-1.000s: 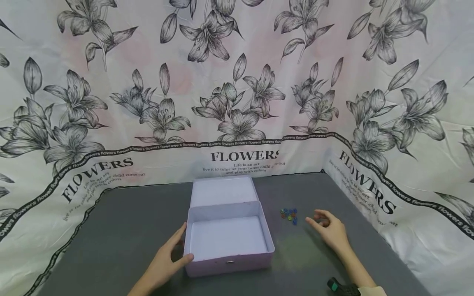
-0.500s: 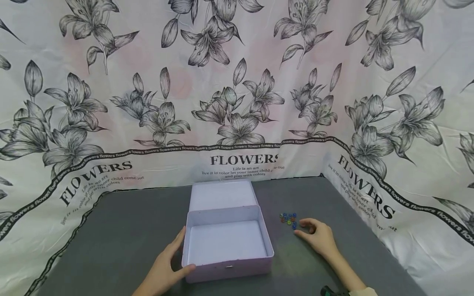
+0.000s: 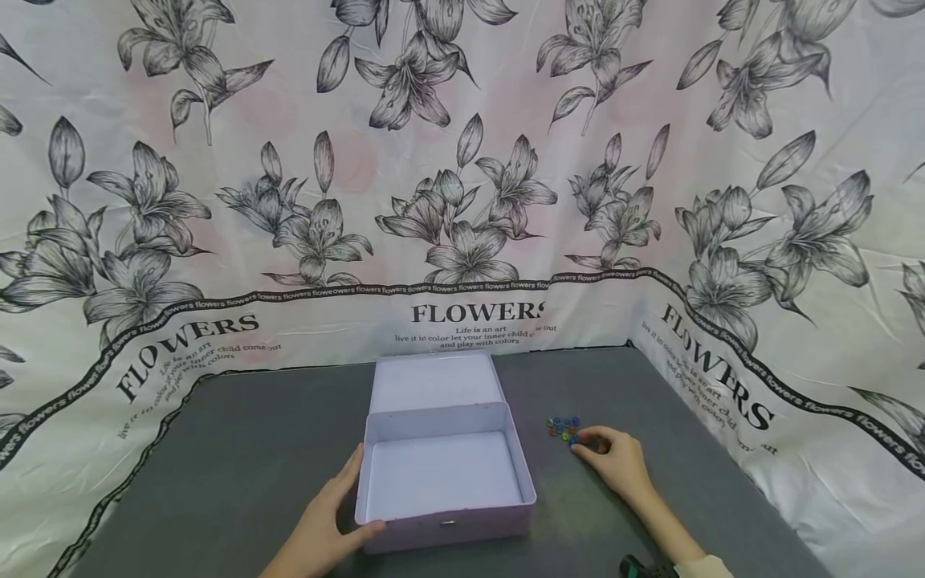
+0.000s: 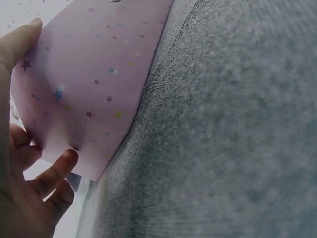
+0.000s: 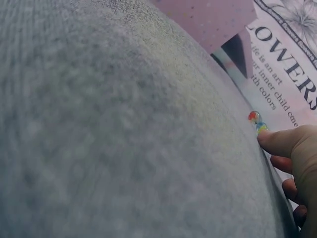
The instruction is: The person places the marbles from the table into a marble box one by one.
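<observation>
Straight ahead in the head view a pale lilac tin box (image 3: 448,478) stands with its lid (image 3: 437,381) folded back; its inside is bare. My left hand (image 3: 325,514) grips the box's front left corner, thumb on the front wall and fingers along the left side. To the right of the box lies a cluster of small glass marbles (image 3: 556,422) in blue, orange and yellow. At the cluster's near right edge, my right hand (image 3: 617,461) pinches a blue marble (image 3: 573,439) between thumb and forefinger. The right wrist view shows its thumb beside a swirled marble (image 5: 254,117).
A dark grey cloth (image 3: 253,457) covers the table under everything. Behind and along both sides hangs a white curtain (image 3: 347,321) with black flower drawings and lettering. The box's pink outer wall (image 4: 94,74) carries small stars.
My right hand has moved left to the marbles, and its thumb and forefinger have drawn together at the blue one. My left hand stays on the box; the head view has shifted slightly.
</observation>
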Demonstrator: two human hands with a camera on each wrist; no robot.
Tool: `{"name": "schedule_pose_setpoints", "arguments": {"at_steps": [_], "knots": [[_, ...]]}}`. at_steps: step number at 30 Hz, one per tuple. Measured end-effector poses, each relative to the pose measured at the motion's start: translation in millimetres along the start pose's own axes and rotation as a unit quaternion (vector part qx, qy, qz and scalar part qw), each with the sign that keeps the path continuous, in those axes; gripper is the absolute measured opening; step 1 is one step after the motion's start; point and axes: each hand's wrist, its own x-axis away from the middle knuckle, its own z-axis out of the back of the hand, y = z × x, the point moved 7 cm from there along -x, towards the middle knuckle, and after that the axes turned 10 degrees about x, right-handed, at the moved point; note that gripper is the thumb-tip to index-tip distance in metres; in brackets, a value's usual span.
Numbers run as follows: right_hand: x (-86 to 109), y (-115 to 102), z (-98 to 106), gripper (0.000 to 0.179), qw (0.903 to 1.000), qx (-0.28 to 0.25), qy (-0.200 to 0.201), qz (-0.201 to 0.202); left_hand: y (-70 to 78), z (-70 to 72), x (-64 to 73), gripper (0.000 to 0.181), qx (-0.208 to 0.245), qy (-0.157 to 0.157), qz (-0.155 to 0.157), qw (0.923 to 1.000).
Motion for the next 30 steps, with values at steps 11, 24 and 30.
{"name": "schedule_pose_setpoints", "arguments": {"at_steps": [11, 24, 30], "knots": [[-3.0, -4.5, -2.9, 0.014, 1.0, 0.006, 0.005, 0.006, -2.0, -1.0, 2.1, 0.108, 0.002, -0.001, 0.001, 1.0], [-4.1, -12.7, -6.1, 0.014, 0.9996, 0.006, 0.022, 0.015, -1.9, 0.8, -2.8, 0.111, 0.002, -0.012, 0.019, 0.9998], [-4.1, -13.5, -6.5, 0.013, 0.9999, 0.0, 0.016, 0.002, -2.4, 0.7, -1.8, 0.109, 0.0, -0.012, 0.007, 0.9999]]}}
